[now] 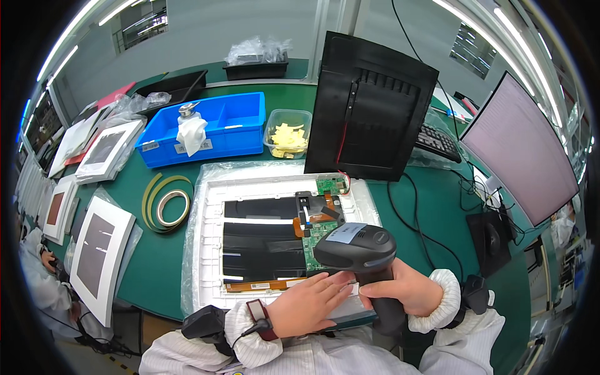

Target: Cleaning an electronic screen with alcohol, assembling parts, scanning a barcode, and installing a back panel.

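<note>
My right hand (409, 289) is wrapped round the grip of a black barcode scanner (357, 245), its head over the lower right of an opened white-framed display unit (211, 250). My left hand (307, 306) lies flat with fingers stretched at the unit's near edge, beside the scanner's handle, holding nothing. Inside the unit are dark panels, a green circuit board (312, 250), orange flat cables and a small board (332, 185) at the top right. A black back cover (375, 106) stands upright behind it, with a red wire running down to the small board. The scanner hides part of the circuit board.
Behind the unit stand a blue divided bin (234, 134) with a metal-topped bottle and a clear tub (287, 153) of yellow pieces. Tape rolls (172, 208) and white frames (103, 250) lie left. A monitor (519, 150), keyboard (437, 142), mouse (492, 239) and loose cables occupy the right.
</note>
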A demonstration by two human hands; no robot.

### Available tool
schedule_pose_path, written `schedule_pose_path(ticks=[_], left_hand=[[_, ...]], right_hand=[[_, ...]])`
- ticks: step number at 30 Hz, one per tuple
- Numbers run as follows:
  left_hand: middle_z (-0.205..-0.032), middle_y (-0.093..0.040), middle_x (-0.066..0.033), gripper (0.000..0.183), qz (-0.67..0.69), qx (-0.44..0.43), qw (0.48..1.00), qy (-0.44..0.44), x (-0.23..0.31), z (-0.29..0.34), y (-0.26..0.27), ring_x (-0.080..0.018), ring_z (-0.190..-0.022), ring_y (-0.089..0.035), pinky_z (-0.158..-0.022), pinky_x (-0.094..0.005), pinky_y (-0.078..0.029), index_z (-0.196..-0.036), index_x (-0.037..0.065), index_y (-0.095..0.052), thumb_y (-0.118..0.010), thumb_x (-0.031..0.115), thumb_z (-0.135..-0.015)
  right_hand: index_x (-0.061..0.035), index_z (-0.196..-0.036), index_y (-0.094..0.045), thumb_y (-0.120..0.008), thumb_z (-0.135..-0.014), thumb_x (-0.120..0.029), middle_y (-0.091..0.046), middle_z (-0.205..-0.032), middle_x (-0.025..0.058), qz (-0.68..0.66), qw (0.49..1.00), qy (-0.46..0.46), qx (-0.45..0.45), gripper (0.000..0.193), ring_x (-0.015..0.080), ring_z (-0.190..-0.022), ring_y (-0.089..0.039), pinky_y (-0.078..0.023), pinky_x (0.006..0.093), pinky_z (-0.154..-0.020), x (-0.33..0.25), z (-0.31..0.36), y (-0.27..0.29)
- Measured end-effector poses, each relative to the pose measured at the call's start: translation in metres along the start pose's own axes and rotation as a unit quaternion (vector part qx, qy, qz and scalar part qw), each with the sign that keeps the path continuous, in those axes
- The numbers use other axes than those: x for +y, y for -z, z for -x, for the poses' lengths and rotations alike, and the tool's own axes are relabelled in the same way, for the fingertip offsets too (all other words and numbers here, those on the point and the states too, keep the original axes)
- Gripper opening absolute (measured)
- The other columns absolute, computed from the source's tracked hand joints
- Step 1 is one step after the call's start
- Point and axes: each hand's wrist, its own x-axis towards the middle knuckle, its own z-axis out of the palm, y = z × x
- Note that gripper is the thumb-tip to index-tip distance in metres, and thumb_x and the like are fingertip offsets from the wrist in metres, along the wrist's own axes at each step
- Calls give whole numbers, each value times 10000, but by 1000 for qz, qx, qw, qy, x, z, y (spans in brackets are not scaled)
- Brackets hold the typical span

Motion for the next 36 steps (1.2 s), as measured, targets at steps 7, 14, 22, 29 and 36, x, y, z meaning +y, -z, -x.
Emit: schedule_pose_path(ticks=[7,14,22,29,36], left_hand=[[-1206,-456,-165,617,44,39,997,45,1,3,0,-287,-1116,-442,-957,-367,-358,-1169,-32,-447,-674,290,-695],[-1409,-250,-135,657,599,51,786,147,-1,5,-36,-223,-1301,-255,-1046,-387,-257,-1362,42,-208,-543,240,-833],[-1426,-240,-124,791,690,260,675,-19,3,2,-79,-195,-1314,-249,-1079,-336,-200,-1394,57,-135,-562,263,-761],[-1436,-207,-149,780,538,118,825,130,0,10,-56,-242,-1335,-201,-1095,-371,-140,-1370,30,-125,-401,475,-792],[-1442,-187,-158,775,763,162,623,63,-1,5,-73,-221,-1348,-164,-1098,-368,-101,-1380,69,-91,-427,435,-785]], right_hand=[[12,-933,-529,-636,-760,-122,-548,-777,50,15,999,-29,-21,244,113,-666,-527,-428,246,-617,-1,-8,-12],[14,-1112,-391,-640,-788,-179,-531,-869,65,51,987,-88,-122,453,106,-670,-500,-444,241,-621,12,-21,-34],[40,-1078,-391,-626,-749,-250,-494,-770,74,162,983,-18,-83,498,91,-591,-488,-417,226,-527,40,-37,-44],[4,-876,-458,-583,-774,-195,-491,-648,54,137,981,-10,-135,256,111,-545,-487,-390,237,-512,35,-48,-51],[49,-1097,-413,-584,-732,-190,-516,-697,100,128,982,-18,-138,469,128,-509,-525,-422,244,-473,36,-46,-48]])
